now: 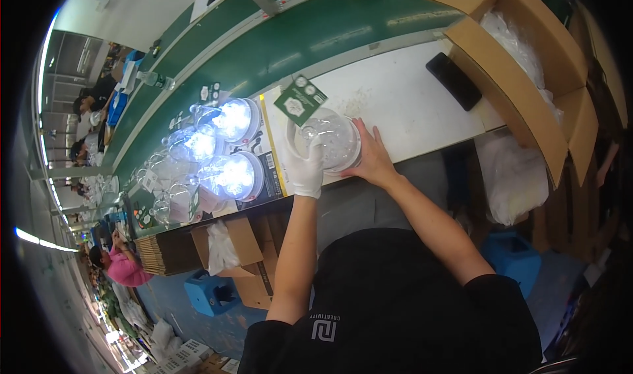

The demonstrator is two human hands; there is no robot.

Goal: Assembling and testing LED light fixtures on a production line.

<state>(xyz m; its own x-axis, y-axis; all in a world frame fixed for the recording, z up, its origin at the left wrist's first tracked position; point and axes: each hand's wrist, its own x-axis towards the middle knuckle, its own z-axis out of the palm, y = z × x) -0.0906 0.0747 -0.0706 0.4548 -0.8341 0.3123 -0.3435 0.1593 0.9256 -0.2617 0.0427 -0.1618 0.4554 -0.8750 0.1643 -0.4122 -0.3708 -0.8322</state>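
Note:
A clear round globe lamp (pixel 337 138) with a pale base lies on the white work surface, unlit. My left hand (pixel 307 169), in a white glove, grips its near left side. The bare fingers of my right hand (pixel 372 156) wrap round the base at the right. A green and white card tag (pixel 301 101) sticks out from the globe's far left side. Left of my hands, several similar lamps glow bright white, among them one lit lamp (pixel 234 119) at the back and another lit lamp (pixel 236 176) nearer me. Behind them are clear unlit globes (pixel 179 199), partly hidden.
A black phone (pixel 453 81) lies right of my hands, beside an open cardboard box (pixel 521 103) holding clear plastic bags. A white plastic bag (pixel 511 176) hangs below the box. Blue stools (pixel 210 293) and cartons (pixel 247 249) stand under the bench. A person in pink (pixel 126 268) sits far left.

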